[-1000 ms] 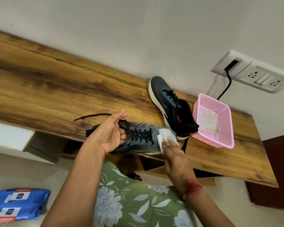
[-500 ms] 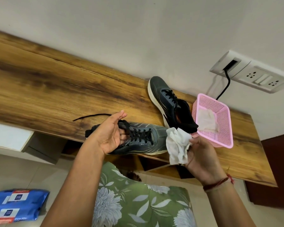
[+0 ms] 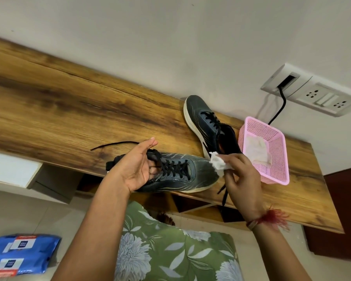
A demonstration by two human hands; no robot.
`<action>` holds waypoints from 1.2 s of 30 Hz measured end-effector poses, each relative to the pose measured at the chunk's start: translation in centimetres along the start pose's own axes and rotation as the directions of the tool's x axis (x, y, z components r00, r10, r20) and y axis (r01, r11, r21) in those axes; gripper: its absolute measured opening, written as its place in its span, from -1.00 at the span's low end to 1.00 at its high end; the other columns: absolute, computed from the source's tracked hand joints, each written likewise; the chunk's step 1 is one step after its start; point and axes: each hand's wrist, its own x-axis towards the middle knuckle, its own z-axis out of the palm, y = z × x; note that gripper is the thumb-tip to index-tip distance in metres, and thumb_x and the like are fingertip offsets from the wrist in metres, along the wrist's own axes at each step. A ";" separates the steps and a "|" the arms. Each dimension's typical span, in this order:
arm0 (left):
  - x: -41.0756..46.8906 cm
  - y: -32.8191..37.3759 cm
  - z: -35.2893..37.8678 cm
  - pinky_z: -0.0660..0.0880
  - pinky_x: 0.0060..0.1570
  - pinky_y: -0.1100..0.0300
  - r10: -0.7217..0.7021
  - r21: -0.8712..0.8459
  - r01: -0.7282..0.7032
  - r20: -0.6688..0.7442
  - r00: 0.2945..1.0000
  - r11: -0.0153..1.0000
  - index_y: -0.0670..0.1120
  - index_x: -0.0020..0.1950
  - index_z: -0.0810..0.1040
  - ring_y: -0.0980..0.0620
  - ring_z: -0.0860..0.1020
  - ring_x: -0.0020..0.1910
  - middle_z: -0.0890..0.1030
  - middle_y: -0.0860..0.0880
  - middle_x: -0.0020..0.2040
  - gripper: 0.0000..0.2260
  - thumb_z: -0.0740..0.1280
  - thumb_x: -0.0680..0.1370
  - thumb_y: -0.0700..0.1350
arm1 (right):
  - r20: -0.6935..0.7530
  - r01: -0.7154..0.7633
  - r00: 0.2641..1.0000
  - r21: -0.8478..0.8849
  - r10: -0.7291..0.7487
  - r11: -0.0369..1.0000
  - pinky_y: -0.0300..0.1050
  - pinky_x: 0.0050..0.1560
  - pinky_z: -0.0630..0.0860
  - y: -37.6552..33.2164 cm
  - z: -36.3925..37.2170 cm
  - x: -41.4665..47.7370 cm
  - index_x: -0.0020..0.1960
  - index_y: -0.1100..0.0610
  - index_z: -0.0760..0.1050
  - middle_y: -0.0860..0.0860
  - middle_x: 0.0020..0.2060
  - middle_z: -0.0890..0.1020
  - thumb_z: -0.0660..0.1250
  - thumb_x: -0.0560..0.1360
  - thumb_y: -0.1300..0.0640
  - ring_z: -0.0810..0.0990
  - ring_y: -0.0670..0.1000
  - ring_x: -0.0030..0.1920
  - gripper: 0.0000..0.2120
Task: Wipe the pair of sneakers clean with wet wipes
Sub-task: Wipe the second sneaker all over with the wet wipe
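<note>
Sneakers sit on a wooden desktop [image 3: 65,110] against a pale wall. The near sneaker [image 3: 182,175], dark grey with black laces and a white sole, lies along the front edge with its toe pointing right. The left hand [image 3: 135,169] holds it at the collar end: palm turned up towards the camera, thumb straight above the laces, the other fingers curled in at the shoe's opening, a ring [image 3: 149,169] on one of them. A loose lace [image 3: 114,144] trails left across the wood.

The right hand [image 3: 242,177] pinches a crumpled white wet wipe [image 3: 217,164] between thumb and fingertips, the wad at the tip of the near sneaker's toe; how firmly it presses cannot be told. A red thread bracelet [image 3: 272,218] circles that wrist.

The far sneaker [image 3: 205,120] rests further back, toe towards the wall, heel just beside a pink basket [image 3: 274,175]. A used wipe [image 3: 255,151] lies in the basket. Behind it a black cable [image 3: 281,104] runs up to a socket panel [image 3: 312,96]. Low on the left, on the floor, lies a blue pack of wet wipes [image 3: 18,252].
</note>
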 end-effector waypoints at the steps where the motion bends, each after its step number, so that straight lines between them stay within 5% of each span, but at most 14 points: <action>1: 0.0 0.0 0.0 0.47 -0.17 0.15 -0.002 0.000 0.002 -0.002 1.000 1.000 0.06 0.39 0.33 -0.14 0.52 -0.13 0.61 -0.28 -0.05 -0.62 0.13 0.61 0.14 | 0.010 0.071 0.997 -0.065 -0.071 0.995 -0.37 0.03 0.42 0.3 -0.1 -0.1 0.08 0.13 0.59 -0.04 0.00 0.53 0.31 0.38 0.48 0.49 -0.11 0.04 -0.62; 4: -0.3 0.1 0.1 0.47 -0.44 0.30 0.005 0.001 -0.005 -0.009 1.000 1.000 0.03 0.38 0.34 0.01 0.52 -0.44 0.61 -0.20 -0.25 -0.64 0.12 0.61 0.12 | 0.160 0.172 0.976 -0.179 -0.144 0.969 -0.05 0.20 0.44 0.9 0.6 -0.9 0.17 0.16 0.57 0.07 0.13 0.57 0.33 0.34 0.49 0.46 0.03 0.23 -0.54; 7: -0.3 0.1 0.2 0.48 -0.42 0.27 0.003 0.003 -0.003 -0.009 1.000 1.000 0.02 0.40 0.32 -0.01 0.54 -0.40 0.59 -0.22 -0.18 -0.61 0.13 0.61 0.12 | 0.400 0.184 0.910 -0.150 -0.111 0.971 -0.15 0.35 0.25 1.5 1.8 -2.2 0.32 0.04 0.45 -0.14 0.26 0.47 0.31 0.42 0.41 0.22 -0.14 0.37 -0.47; 9: -0.3 0.1 0.2 0.48 -0.39 0.25 0.002 0.007 -0.002 -0.007 1.000 1.000 0.03 0.38 0.33 -0.03 0.55 -0.35 0.60 -0.21 -0.17 -0.62 0.13 0.61 0.12 | 0.318 0.044 0.948 -0.049 -0.026 0.998 -0.33 0.32 0.24 1.5 2.1 -3.0 0.31 -0.02 0.44 -0.27 0.25 0.39 0.25 0.43 0.46 0.23 -0.24 0.35 -0.44; 13: -0.2 0.2 0.1 0.43 -0.24 0.16 -0.003 0.005 0.003 -0.011 1.000 1.000 0.03 0.40 0.33 -0.08 0.51 -0.25 0.57 -0.24 -0.10 -0.61 0.13 0.61 0.13 | 0.013 -0.277 0.957 0.334 0.290 0.901 -0.37 -0.14 0.49 0.4 2.1 -3.1 0.00 0.04 0.55 -0.05 0.01 0.62 0.20 0.46 0.49 0.56 -0.14 0.02 -0.61; 15: -0.3 0.2 0.2 0.45 -0.27 0.18 -0.005 0.013 0.005 -0.006 1.000 1.000 0.04 0.38 0.34 -0.07 0.53 -0.25 0.58 -0.24 -0.09 -0.63 0.12 0.61 0.13 | 0.036 -0.419 0.857 0.629 0.514 0.655 -0.28 -0.21 0.55 -0.2 2.0 -2.8 -0.04 0.12 0.55 0.06 -0.05 0.63 0.22 0.49 0.44 0.60 -0.02 -0.05 -0.74; 17: -0.4 0.2 0.3 0.47 -0.35 0.22 -0.001 0.014 0.001 -0.006 1.000 1.000 0.04 0.36 0.35 -0.04 0.53 -0.31 0.59 -0.21 -0.15 -0.65 0.12 0.61 0.13 | 0.243 -0.492 0.715 0.841 0.655 0.225 -0.19 -0.20 0.59 -0.3 1.4 -2.2 0.01 0.17 0.52 0.08 -0.09 0.66 0.19 0.53 0.35 0.64 0.01 -0.13 -0.82; 19: -0.4 0.2 0.3 0.47 -0.36 0.22 0.002 0.008 -0.002 -0.010 1.000 1.000 0.04 0.36 0.36 -0.04 0.53 -0.33 0.59 -0.22 -0.15 -0.65 0.12 0.61 0.13 | 0.483 -0.489 0.595 0.852 0.642 -0.188 -0.09 -0.20 0.63 0.1 0.9 -1.8 0.07 0.22 0.46 0.14 -0.11 0.67 0.12 0.56 0.29 0.67 0.06 -0.18 -0.83; 21: -0.3 0.2 0.3 0.45 -0.28 0.18 0.001 0.004 -0.001 -0.013 1.000 1.000 0.03 0.37 0.35 -0.06 0.53 -0.28 0.57 -0.27 -0.06 -0.63 0.13 0.61 0.13 | 0.630 -0.484 0.531 0.775 0.567 -0.407 0.01 -0.24 0.64 0.3 0.6 -1.8 0.15 0.28 0.43 0.23 -0.06 0.65 0.15 0.50 0.27 0.68 0.16 -0.18 -0.75; 24: -0.2 0.2 0.3 0.45 -0.23 0.16 -0.003 0.002 0.003 -0.008 1.000 1.000 0.03 0.39 0.34 -0.09 0.52 -0.23 0.53 -0.32 0.04 -0.62 0.13 0.61 0.13 | 0.658 -0.480 0.564 0.753 0.499 -0.450 0.11 -0.21 0.62 0.5 1.1 -2.2 0.25 0.30 0.42 0.30 0.12 0.58 0.54 0.10 0.32 0.64 0.26 -0.02 -0.27; 26: -0.2 0.2 0.2 0.48 -0.25 0.17 -0.002 -0.007 0.002 -0.004 1.000 1.000 0.03 0.38 0.35 -0.09 0.55 -0.22 0.55 -0.30 0.01 -0.62 0.12 0.61 0.13 | 0.662 -0.470 0.611 0.744 0.434 -0.475 0.13 -0.15 0.61 0.7 1.1 -2.4 0.27 0.32 0.44 0.29 0.19 0.53 0.62 -0.10 0.30 0.60 0.28 0.07 -0.06; 30: -0.3 0.2 0.1 0.51 -0.38 0.25 -0.003 -0.005 0.003 -0.003 1.000 1.000 0.04 0.37 0.35 -0.06 0.56 -0.28 0.58 -0.28 -0.03 -0.64 0.12 0.61 0.13 | 0.666 -0.479 0.653 0.732 0.360 -0.485 0.18 0.03 0.56 0.8 0.7 -2.5 0.18 0.32 0.55 0.28 0.22 0.52 0.52 0.17 0.18 0.53 0.27 0.19 -0.40; 33: -0.3 0.2 0.2 0.52 -0.43 0.28 0.006 0.003 -0.006 -0.007 1.000 1.000 0.04 0.36 0.36 -0.04 0.56 -0.33 0.59 -0.26 -0.11 -0.65 0.12 0.61 0.13 | 0.712 -0.540 0.647 0.681 0.274 -0.494 0.17 0.29 0.39 0.5 0.4 -2.4 0.29 0.30 0.46 0.26 0.27 0.47 0.29 0.51 0.07 0.43 0.24 0.30 -0.57; 36: -0.1 0.1 0.2 0.52 -0.18 0.14 0.010 0.002 -0.010 -0.005 1.000 1.000 0.03 0.37 0.35 -0.16 0.57 -0.12 0.59 -0.31 -0.02 -0.63 0.12 0.61 0.13 | 0.721 -0.579 0.634 0.682 0.280 -0.446 0.07 0.45 0.15 0.8 0.7 -2.3 0.38 0.30 0.35 0.24 0.31 0.43 0.06 0.63 0.00 0.37 0.18 0.36 -0.54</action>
